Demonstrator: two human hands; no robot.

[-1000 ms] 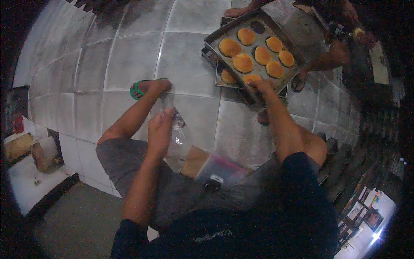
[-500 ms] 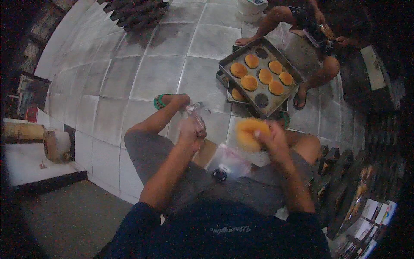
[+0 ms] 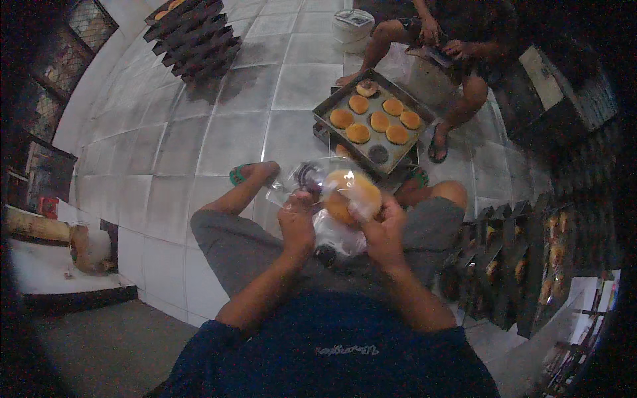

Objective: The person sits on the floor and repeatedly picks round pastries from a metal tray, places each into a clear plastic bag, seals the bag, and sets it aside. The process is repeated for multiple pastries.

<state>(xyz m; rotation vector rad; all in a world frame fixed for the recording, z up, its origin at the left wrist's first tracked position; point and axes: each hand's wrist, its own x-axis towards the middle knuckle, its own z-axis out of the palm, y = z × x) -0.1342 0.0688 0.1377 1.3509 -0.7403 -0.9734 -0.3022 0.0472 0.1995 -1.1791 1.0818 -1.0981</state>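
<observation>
My left hand [image 3: 296, 222] is closed on the edge of a clear plastic bag [image 3: 284, 188], whose film spreads up and to the right. A round golden bun [image 3: 342, 205] is in my right hand [image 3: 386, 232], fingers and thumb gripping its lower right side. Shiny film lies over part of the bun; I cannot tell how far inside the bag it is. Below the hands, a stack of clear plastic packaging [image 3: 342, 240] rests on my lap, with a small dark round object [image 3: 325, 255] at its left.
Ahead, a metal tray [image 3: 378, 138] bearing several buns sits on another tray. A co-worker [image 3: 464, 50] sits beyond it, both hands on something unclear. A white bucket [image 3: 352, 33] stands nearby. Dark stacked trays [image 3: 199, 46] are at the far left; racks [image 3: 511, 265] stand at the right.
My right hand has brought the bun left to the bag, which has opened out. A bun with a paler top now occupies the tray's far spot. The view has shifted.
</observation>
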